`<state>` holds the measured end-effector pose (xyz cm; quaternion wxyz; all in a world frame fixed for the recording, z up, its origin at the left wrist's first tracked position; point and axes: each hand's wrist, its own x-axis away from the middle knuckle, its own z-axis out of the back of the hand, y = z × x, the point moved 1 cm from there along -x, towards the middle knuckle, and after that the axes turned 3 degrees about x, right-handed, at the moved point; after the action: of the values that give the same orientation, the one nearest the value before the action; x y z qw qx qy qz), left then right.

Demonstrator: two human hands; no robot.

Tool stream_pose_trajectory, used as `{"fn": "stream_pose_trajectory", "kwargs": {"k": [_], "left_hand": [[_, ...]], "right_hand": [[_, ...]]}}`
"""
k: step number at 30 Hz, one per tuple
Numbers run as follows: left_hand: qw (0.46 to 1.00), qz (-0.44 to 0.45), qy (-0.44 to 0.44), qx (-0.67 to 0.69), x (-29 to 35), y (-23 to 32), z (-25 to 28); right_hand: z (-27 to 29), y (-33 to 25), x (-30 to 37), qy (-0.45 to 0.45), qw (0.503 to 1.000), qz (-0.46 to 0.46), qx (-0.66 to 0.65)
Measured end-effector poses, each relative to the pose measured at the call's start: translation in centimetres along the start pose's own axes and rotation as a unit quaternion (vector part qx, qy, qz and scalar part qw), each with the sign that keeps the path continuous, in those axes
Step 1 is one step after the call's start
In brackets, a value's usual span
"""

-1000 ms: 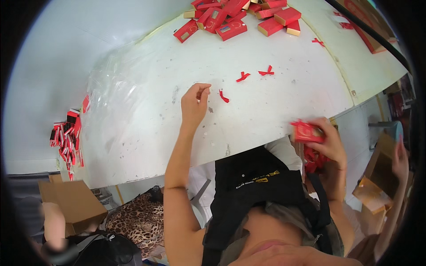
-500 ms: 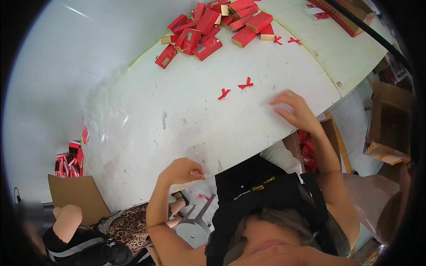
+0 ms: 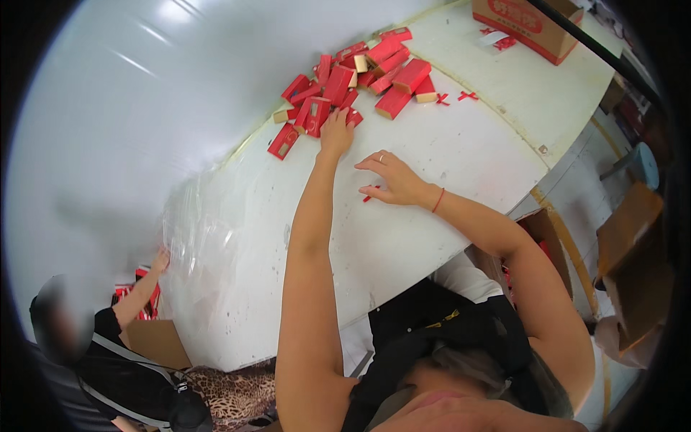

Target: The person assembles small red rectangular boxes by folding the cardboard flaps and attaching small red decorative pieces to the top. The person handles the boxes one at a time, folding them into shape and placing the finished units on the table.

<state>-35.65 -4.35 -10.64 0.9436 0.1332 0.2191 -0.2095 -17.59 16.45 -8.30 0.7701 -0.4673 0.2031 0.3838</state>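
Note:
My left hand [image 3: 337, 133] reaches forward to the near edge of a heap of red boxes. Its fingers close over a small red box [image 3: 354, 117], which they partly hide. My right hand [image 3: 394, 180] is low over the white table [image 3: 403, 248], thumb and fingers apart and nothing visible between them. Just beneath its thumb lies a small red ribbon bow [image 3: 372, 194], partly covered. Two more bows, a left one [image 3: 443, 99] and a right one [image 3: 468, 96], rest beside the heap's right end.
Clear plastic film [image 3: 198, 227] covers the table's left side. At far left another person's arm [image 3: 140, 295] extends toward red items [image 3: 149, 273]. A printed carton [image 3: 529, 29] stands at the back right. An open carton [image 3: 551, 241] is by my right elbow, and another carton [image 3: 630, 248] stands farther right.
My left hand has gone from the table's near edge up to the box heap. My right hand has moved left, over the bows. The view has shifted, and the other person's arm now reaches out.

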Motion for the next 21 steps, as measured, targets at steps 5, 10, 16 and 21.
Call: {"fn": "stream_pose_trajectory", "kwargs": {"k": [5,10,16,21], "left_hand": [[0.983,0.107,-0.119,0.085,0.0,7.2,2.2],[0.867,0.249,-0.084,0.424,5.7,12.0,7.3],[0.934,0.154,0.144,0.29,12.3,16.2,14.1],[0.949,0.108,0.188,0.23,13.8,16.8,15.1]], "right_hand": [[2.5,3.4,0.9,0.057,0.992,-0.114,0.008],[0.4,0.6,1.2,0.07,0.981,-0.149,-0.101],[2.8,-2.6,1.0,-0.038,0.906,-0.217,-0.362],[2.8,-3.6,0.9,-0.054,0.937,-0.164,-0.303]]}}
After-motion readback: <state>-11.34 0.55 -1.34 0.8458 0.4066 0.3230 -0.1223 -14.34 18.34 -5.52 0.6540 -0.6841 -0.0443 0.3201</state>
